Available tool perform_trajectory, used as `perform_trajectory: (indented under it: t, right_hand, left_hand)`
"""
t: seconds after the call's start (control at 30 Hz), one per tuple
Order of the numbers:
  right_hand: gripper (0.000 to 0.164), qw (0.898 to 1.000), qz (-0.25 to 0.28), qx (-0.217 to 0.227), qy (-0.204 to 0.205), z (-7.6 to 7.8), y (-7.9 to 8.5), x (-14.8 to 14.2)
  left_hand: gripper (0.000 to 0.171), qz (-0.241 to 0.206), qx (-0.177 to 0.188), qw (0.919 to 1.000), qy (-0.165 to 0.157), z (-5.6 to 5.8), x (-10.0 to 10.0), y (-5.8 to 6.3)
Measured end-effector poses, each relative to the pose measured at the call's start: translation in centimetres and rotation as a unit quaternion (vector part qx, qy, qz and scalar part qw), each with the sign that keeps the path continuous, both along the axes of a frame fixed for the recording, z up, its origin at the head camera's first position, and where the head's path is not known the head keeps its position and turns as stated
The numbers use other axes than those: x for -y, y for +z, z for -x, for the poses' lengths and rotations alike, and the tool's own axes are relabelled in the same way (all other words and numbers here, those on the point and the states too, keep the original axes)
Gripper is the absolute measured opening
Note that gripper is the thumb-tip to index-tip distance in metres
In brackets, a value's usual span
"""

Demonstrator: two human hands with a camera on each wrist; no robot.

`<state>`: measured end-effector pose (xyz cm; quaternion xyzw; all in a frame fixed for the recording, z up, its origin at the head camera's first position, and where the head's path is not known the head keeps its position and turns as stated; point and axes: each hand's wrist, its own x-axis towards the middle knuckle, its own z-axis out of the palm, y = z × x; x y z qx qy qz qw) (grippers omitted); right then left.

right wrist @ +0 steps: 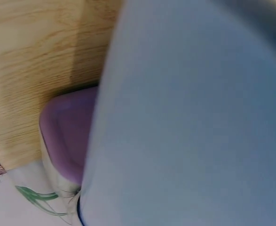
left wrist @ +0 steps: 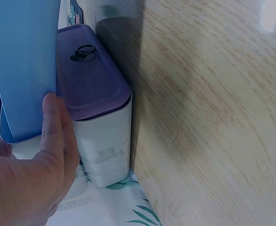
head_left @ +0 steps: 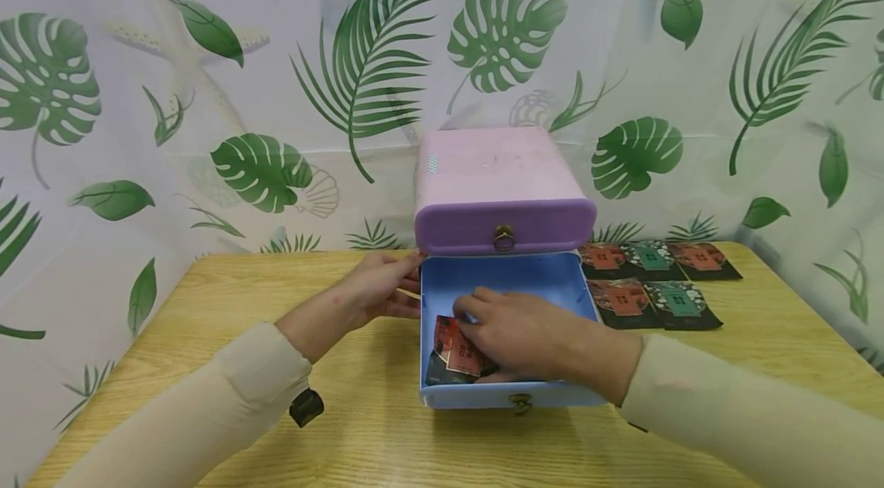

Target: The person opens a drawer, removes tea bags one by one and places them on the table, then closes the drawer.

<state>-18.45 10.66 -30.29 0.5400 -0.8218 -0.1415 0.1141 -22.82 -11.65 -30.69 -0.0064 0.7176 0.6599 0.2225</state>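
Observation:
A blue drawer [head_left: 507, 281] is pulled out from under a purple-fronted drawer [head_left: 476, 231] with a ring handle. Inside it, at the front left, lie red and black packets [head_left: 464, 357], seemingly overlapping. My right hand [head_left: 514, 334] reaches into the blue drawer, its fingers curled at the packets' right side and gripping there; the fingertips are partly hidden. The left hand [head_left: 383, 285] rests along the left side of the drawers. In the left wrist view its fingers [left wrist: 53, 127] lie fairly straight against the blue drawer's side. The right wrist view is mostly filled by the drawer's pale blue wall [right wrist: 185, 117].
Several flat packets, red ones [head_left: 621, 300] and green ones [head_left: 680, 300], lie in two rows on the wooden table [head_left: 359, 427] right of the drawers. A lower purple drawer front [left wrist: 95, 80] shows in the left wrist view. A leaf-patterned cloth [head_left: 276, 89] hangs behind.

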Motion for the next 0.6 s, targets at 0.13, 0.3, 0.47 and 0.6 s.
perform_trajectory:
  t: [0.13,0.3,0.47,0.6]
  right_hand:
    - [0.080,1.000,-0.008,-0.007,-0.014,-0.20,-0.05,0.31]
    - [0.072,0.999,-0.019,0.014,-0.036,-0.46,0.15,0.46]
    - [0.049,0.999,-0.010,0.034,-0.041,-0.45,0.24,0.46]
    - [0.037,0.998,0.012,0.051,-0.039,-0.17,0.23,0.22]
  left_hand:
    - [0.053,0.001,-0.002,1.0000,-0.002,-0.04,0.06,0.01]
    - [0.053,0.002,-0.002,1.0000,-0.003,-0.13,0.10,0.06]
    - [0.054,0.003,-0.004,1.0000,-0.004,-0.13,0.18,0.05]
    - [0.055,0.002,-0.004,1.0000,-0.005,-0.02,0.21,-0.06]
